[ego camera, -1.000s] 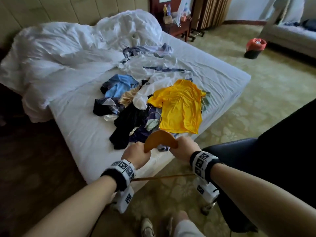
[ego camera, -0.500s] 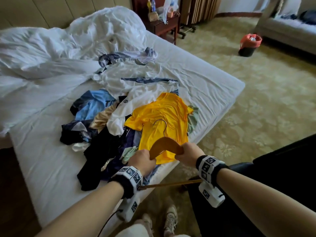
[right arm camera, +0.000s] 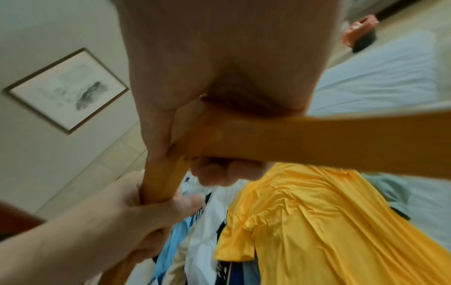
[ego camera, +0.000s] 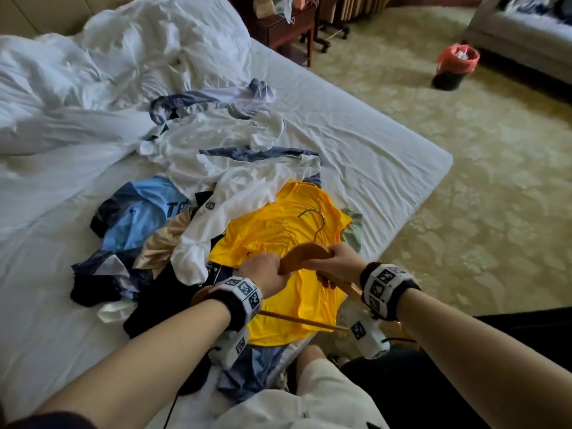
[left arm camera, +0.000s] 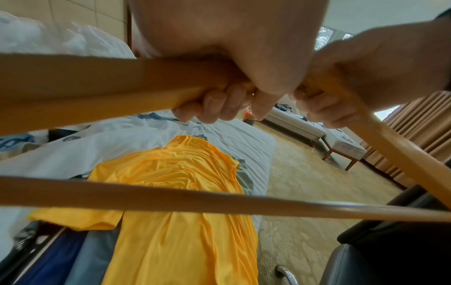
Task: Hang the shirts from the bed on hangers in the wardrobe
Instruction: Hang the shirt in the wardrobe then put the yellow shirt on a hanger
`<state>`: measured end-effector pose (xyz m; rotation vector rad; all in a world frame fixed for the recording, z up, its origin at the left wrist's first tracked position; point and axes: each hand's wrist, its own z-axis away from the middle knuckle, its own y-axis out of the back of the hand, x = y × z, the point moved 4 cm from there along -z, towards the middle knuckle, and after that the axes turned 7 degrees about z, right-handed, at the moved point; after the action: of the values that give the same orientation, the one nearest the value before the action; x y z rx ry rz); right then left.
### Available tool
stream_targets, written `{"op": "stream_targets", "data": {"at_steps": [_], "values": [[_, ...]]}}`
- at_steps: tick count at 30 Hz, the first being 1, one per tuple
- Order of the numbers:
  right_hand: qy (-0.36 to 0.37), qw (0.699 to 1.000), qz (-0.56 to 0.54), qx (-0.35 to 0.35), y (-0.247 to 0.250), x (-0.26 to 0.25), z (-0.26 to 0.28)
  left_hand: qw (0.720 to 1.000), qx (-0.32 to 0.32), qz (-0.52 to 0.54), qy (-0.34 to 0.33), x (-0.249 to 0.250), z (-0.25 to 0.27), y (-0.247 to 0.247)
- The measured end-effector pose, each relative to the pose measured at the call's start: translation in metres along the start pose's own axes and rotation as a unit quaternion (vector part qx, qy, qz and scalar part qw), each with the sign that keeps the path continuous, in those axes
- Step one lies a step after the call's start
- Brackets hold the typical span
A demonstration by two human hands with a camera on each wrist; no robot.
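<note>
wooden hanger [ego camera: 305, 253] is held over the yellow shirt [ego camera: 288, 243], the left hand [ego camera: 266, 274] clenched round one shoulder of it and the right hand [ego camera: 339, 264] clenched round the other, fingers [left arm camera: 219, 105] curled under the wood. its metal hook [ego camera: 314, 222] points away from the person, above the shirt's upper half. the thin bottom bar [ego camera: 303, 320] crosses over the shirt's lower part.

the likely trouble from here: the hook could snag the thin slippery fabric as the hanger goes toward the neck, or the bar could catch the hem and drag the whole shirt off the near edge of the bed [ego camera: 371, 144], since part of it seems to hang over that edge. with both hands on the hanger, nothing pins the shirt.

the yellow shirt lies flat and spread out, lightly wrinkled, a short sleeve folded to one side, on top of the heap of clothes. a white shirt [ego camera: 235, 187] overlaps its far edge, and could be pulled along with it.
</note>
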<state>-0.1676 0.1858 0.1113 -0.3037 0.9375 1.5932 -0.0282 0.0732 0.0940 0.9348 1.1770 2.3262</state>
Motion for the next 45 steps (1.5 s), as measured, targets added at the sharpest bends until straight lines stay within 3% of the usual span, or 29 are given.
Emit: {"op": "stream_targets", "data": {"at_steps": [9, 13, 17, 21, 25, 31, 35, 39, 45], "values": [[-0.11, 0.97, -0.199, -0.081, 0.05, 0.003, -0.131, 0.994, -0.021, -0.068, -0.087, 0.01, -0.174, 0.006], [-0.132, 0.963, -0.233, 0.027, 0.061, 0.037, -0.203, 0.995, 0.029, -0.078, -0.054, -0.006, -0.251, -0.009], [-0.106, 0.961, -0.209, 0.146, 0.072, 0.062, -0.266, 0.998, -0.019, -0.051, 0.008, -0.039, -0.313, -0.038], [-0.098, 0.967, -0.145, 0.187, 0.08, 0.07, -0.316, 0.997, -0.062, -0.032, 0.045, -0.067, -0.364, -0.063], [-0.087, 0.972, -0.123, 0.182, 0.076, 0.073, -0.344, 0.995, -0.084, -0.039, 0.042, -0.078, -0.395, -0.085], [-0.093, 0.97, -0.142, 0.171, 0.067, 0.077, -0.357, 0.993, -0.062, -0.094, 0.04, -0.076, -0.426, -0.109], [-0.089, 0.971, -0.142, 0.171, 0.065, 0.076, -0.359, 0.99, -0.042, -0.121, 0.059, -0.071, -0.438, -0.107], [-0.073, 0.971, -0.134, 0.182, 0.057, 0.073, -0.361, 0.978, -0.081, -0.175, 0.075, -0.073, -0.447, -0.097], [-0.052, 0.97, -0.144, 0.19, 0.06, 0.073, -0.358, 0.975, -0.08, -0.208, 0.028, -0.064, -0.433, -0.091]]}}
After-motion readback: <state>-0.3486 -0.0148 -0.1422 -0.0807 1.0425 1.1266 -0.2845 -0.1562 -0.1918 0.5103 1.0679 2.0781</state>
